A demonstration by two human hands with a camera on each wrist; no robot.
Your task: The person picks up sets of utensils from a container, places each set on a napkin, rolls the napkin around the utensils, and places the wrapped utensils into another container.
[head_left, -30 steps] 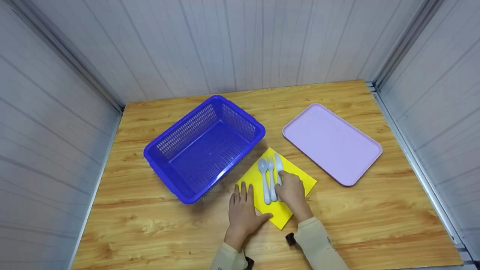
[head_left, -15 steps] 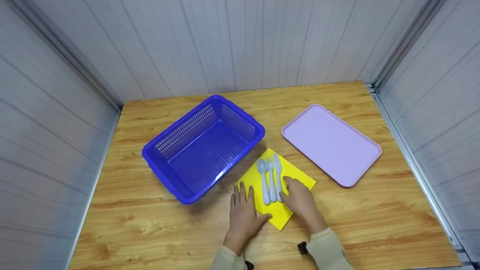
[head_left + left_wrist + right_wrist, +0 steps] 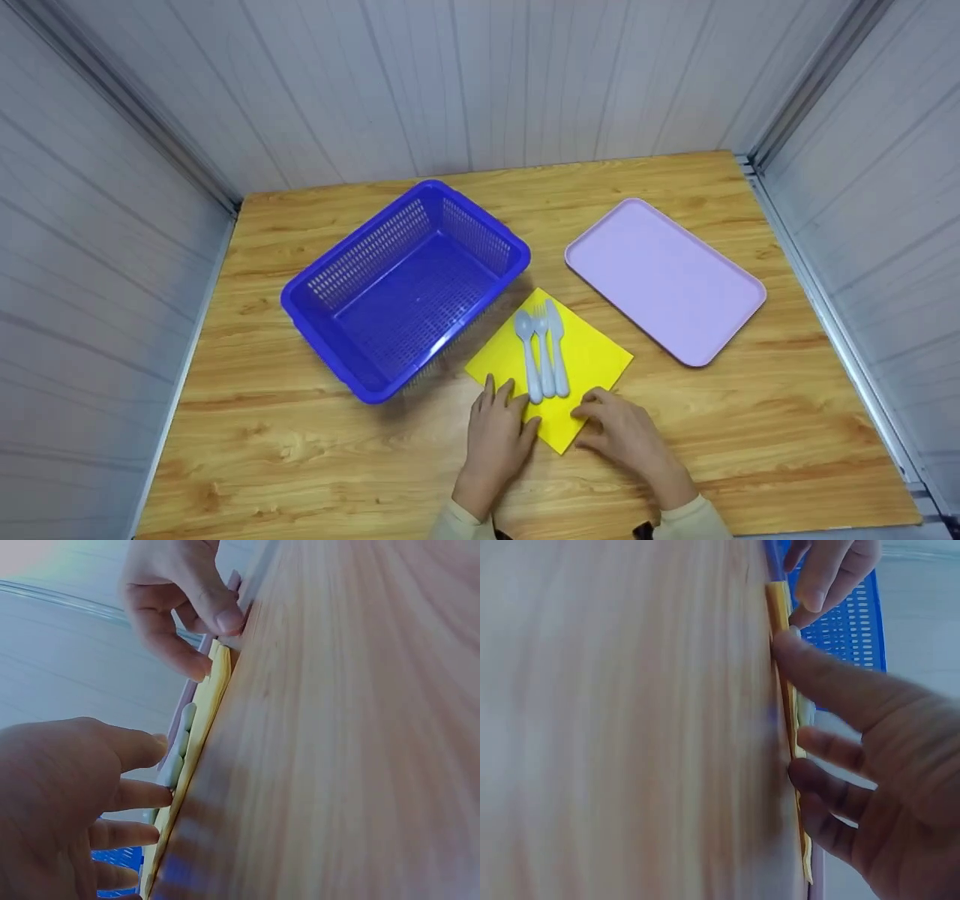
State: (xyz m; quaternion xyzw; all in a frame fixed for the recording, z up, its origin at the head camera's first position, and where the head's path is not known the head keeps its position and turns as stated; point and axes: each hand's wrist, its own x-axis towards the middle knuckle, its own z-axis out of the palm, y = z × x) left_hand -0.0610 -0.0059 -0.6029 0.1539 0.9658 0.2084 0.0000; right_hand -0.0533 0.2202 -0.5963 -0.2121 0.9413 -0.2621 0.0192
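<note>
A yellow folded napkin [image 3: 592, 358] lies flat with one corner towards the person. On it, side by side, are a pale spoon [image 3: 530, 367], a pale fork [image 3: 544, 360] and a pale knife [image 3: 558, 352]. The left hand [image 3: 496, 439] rests at the napkin's near left edge, fingers spread, fingertips close to the spoon handle. At the near right edge is the right hand [image 3: 626, 435], its fingers loosely bent. The right wrist view shows the right thumb [image 3: 817, 667] against the napkin's edge. Neither hand holds any cutlery.
A blue slotted basket [image 3: 352, 375] stands behind and left of the napkin. To the right lies a lilac tray [image 3: 667, 277]. All rest on a wood-grain table [image 3: 300, 450] with pale panelled walls [image 3: 480, 90] around its back and sides.
The right hand has left the knife and moved back towards the person, to the napkin's near right edge. The left hand has shifted slightly right, its thumb and fingers drawn closer together.
</note>
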